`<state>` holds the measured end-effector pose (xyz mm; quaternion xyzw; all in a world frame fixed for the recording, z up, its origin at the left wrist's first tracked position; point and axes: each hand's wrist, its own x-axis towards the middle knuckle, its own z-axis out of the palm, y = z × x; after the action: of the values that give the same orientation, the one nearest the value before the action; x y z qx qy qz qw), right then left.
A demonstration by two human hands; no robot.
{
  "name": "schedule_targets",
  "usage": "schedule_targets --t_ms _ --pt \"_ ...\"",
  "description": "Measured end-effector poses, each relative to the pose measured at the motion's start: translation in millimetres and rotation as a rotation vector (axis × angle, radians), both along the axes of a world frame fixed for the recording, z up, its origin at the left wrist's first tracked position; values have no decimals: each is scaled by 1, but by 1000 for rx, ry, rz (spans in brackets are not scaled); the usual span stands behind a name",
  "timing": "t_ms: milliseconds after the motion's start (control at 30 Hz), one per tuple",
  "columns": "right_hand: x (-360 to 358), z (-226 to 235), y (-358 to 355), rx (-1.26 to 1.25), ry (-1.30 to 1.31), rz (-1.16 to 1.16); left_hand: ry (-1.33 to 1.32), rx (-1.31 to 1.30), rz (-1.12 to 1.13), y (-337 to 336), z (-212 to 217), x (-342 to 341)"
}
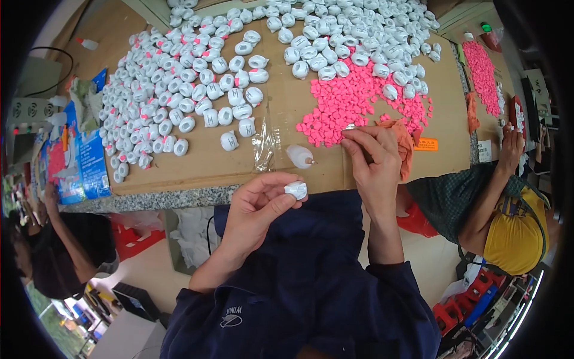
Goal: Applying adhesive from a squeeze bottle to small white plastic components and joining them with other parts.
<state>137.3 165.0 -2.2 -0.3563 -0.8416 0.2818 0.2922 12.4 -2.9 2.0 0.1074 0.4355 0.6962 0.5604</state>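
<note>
- The left hand (258,200) pinches a white piece (295,190) between thumb and fingers, near the front edge (161,200) of the tabletop (209,167).
- The right hand (379,160) is just above the near side of the pink pieces (341,105); its thumb and forefinger are pressed together on a small whitish bit (348,127) — too small to make out in detail.
- Between the hands, a translucent squeeze bottle (298,156) lies on its side, its narrow tip toward the right.
- Clear plastic film (263,146) lies to the left of the bottle, near it.
- An orange cloth (403,143) sits just beside the right hand, with an orange label (426,144) to its right.
- White ring-shaped pieces (161,90) spread across the left of the tabletop, some showing pink; a second heap of white pieces (353,24) lies behind the pink ones.
- At the far right, a co-worker's hand (512,143) is beside another surface — more pink bits (480,75) lie there.
</note>
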Motion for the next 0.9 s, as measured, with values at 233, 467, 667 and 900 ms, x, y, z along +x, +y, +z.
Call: schedule_targets --t_ms 233,467,667,900 --pt "16 20 -30 -400 241 148 116 -7 17 4 1 5" --pt "15 24 -47 -881 302 283 258 -2 6 3 0 8" --pt "13 24 -49 -805 156 228 331 0 -34 2 -2 11" --pt "8 19 -43 -484 188 265 722 12 -28 4 1 10"
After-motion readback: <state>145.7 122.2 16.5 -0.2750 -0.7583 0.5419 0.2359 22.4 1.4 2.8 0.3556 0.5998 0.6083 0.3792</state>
